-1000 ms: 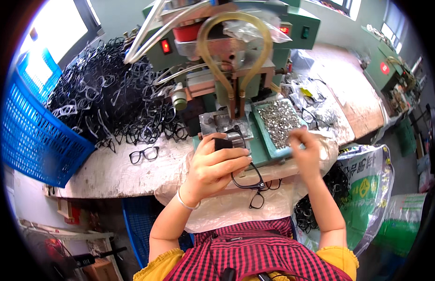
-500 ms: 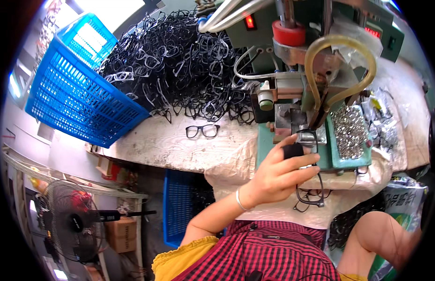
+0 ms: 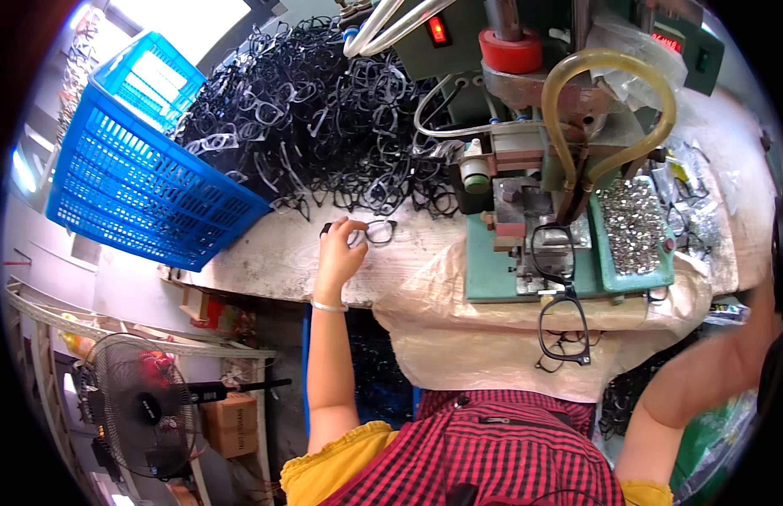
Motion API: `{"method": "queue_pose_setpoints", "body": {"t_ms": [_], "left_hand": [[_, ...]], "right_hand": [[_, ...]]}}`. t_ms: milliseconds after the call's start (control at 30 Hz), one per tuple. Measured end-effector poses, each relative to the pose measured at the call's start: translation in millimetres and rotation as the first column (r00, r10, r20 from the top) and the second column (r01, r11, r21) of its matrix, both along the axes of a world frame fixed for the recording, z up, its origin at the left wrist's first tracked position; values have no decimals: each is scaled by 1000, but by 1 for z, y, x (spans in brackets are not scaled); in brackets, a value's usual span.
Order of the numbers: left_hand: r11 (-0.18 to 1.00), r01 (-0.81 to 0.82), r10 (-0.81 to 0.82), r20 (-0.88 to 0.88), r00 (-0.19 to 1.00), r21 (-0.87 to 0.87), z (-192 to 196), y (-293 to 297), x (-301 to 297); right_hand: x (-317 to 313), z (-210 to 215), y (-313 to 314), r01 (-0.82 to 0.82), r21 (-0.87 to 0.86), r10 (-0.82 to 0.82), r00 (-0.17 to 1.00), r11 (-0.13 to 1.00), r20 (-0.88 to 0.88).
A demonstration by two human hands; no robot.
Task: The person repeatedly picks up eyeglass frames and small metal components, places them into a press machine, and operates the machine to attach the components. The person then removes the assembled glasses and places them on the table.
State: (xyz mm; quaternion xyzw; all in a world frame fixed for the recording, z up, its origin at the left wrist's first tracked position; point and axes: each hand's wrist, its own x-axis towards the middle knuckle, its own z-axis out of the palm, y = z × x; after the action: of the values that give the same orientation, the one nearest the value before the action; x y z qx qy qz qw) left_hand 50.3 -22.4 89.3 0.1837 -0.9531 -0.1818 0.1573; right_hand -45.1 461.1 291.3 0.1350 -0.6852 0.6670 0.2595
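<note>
My left hand (image 3: 341,253) reaches over the table, thumb and fingers closing on the left rim of a dark eyeglass frame (image 3: 381,232). My right forearm (image 3: 703,371) is blurred and runs to the right edge of the picture; its hand is out of sight. Another black eyeglass frame (image 3: 563,327) sits at the press machine (image 3: 513,110), one rim under the machine's head and the other hanging over the front of the green base (image 3: 484,278). Neither hand touches that one.
A large heap of eyeglass frames (image 3: 324,110) covers the back of the table beside a blue basket (image 3: 155,169). Small metal parts fill a green tray (image 3: 632,287) right of the press. A fan (image 3: 142,409) stands at lower left. Brown paper (image 3: 459,337) drapes over the table's front edge.
My left hand has left the frame at the press and moved left to the frame lying on the table. My right forearm has swung up and outward to the right.
</note>
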Motion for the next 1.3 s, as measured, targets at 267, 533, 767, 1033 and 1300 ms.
{"method": "queue_pose_setpoints", "body": {"t_ms": [267,533,767,1033,1300], "left_hand": [[999,26,-29,-164,986,-21,-48,52,15],[988,-21,-20,-264,964,-150,3,95,-27],[988,-152,138,-276,951,-28,-39,56,-3],[603,786,-274,-890,364,137,154,214,-31],[724,658,-205,-845,493,208,167,223,-48]], "right_hand": [[11,-197,33,125,238,-188,946,963,266],[-7,-128,-23,-56,290,75,996,955,-53],[-12,-136,-79,-166,-58,171,982,984,80],[-11,-115,-82,-351,-150,369,923,924,114],[-5,-102,-85,-403,-160,431,873,901,228]]}}
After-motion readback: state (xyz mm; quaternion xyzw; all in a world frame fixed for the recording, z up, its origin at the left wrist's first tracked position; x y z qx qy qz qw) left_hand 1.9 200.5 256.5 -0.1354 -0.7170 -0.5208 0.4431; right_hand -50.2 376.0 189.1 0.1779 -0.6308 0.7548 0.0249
